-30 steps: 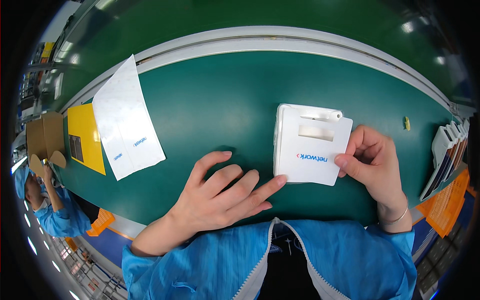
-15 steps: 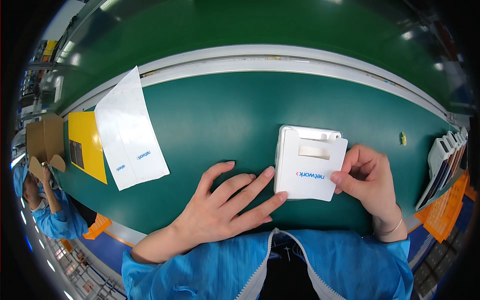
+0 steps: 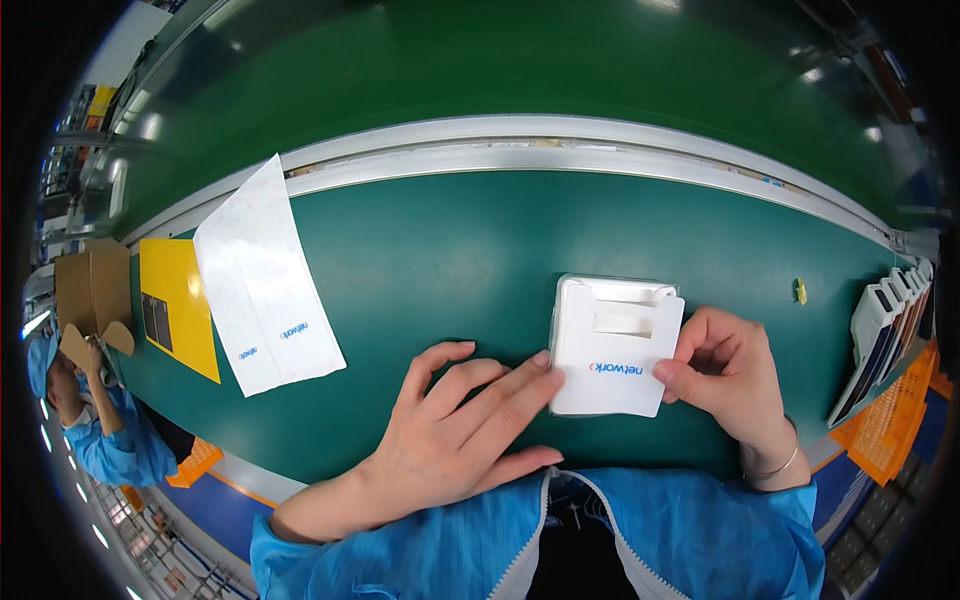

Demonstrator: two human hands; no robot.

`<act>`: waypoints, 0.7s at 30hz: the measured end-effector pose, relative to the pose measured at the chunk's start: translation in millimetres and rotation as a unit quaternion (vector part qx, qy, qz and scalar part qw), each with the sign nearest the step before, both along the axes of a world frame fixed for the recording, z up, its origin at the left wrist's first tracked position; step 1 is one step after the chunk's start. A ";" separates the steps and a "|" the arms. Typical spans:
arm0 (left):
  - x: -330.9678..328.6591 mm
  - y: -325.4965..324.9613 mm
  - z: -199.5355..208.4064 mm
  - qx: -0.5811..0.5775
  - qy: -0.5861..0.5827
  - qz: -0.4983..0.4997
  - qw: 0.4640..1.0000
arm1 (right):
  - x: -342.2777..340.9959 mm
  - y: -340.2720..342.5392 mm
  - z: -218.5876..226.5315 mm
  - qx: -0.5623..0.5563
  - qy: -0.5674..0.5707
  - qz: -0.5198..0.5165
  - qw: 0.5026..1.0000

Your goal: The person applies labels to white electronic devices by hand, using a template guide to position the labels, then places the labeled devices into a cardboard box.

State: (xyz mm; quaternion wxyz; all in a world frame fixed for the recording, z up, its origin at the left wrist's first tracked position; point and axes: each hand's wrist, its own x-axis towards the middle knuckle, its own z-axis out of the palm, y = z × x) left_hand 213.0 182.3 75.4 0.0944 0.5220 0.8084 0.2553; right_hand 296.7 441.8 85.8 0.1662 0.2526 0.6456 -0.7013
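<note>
A flat white card [image 3: 625, 385] with printed lettering and a rectangular cutout lies over a shallow white tray [image 3: 572, 290] in front of me. The card sits slightly askew, sticking out past the tray's right side. My right hand [image 3: 725, 370] pinches the card's right edge between thumb and fingers. Stretched out from the left, my left hand [image 3: 450, 415] has its fingertips against the left side of the tray and card. Its fingers are apart and hold nothing.
White printed sheets [image 3: 265, 290] and a yellow sheet [image 3: 180, 300] lie at the left, near a brown carton [image 3: 95, 290] and a person in blue [image 3: 115, 435]. White-edged panels [image 3: 875, 335] stand at the right beside an orange crate [image 3: 890, 405]. A small yellow scrap [image 3: 800, 291] rests nearby.
The card has shifted a little left over the tray, with my right hand still pinching it. My left hand's fingers have drawn closer together along the left side. The whole view has tilted slightly.
</note>
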 end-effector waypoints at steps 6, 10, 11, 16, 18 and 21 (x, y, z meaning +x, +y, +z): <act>-0.1 26.4 0.9 0.012 0.036 0.076 0.996 | -1.3 1.7 -0.6 -0.008 0.000 -0.003 1.000; -4.5 31.7 9.0 -0.025 0.028 0.074 0.997 | 0.3 3.8 -0.9 -0.004 -0.004 0.008 1.000; -6.0 32.3 10.5 -0.038 0.020 0.070 0.997 | 0.4 4.5 -0.5 -0.002 -0.005 0.014 1.000; -17.0 34.6 13.3 -0.053 -0.002 0.038 0.998 | -1.4 1.9 4.6 0.043 -0.014 0.023 0.999; -20.2 38.0 11.5 -0.058 -0.011 0.025 0.998 | -4.0 5.3 3.9 0.077 -0.026 0.029 0.996; -19.7 35.0 9.5 -0.062 -0.013 0.025 0.998 | -2.8 6.3 1.2 0.105 0.015 0.055 0.993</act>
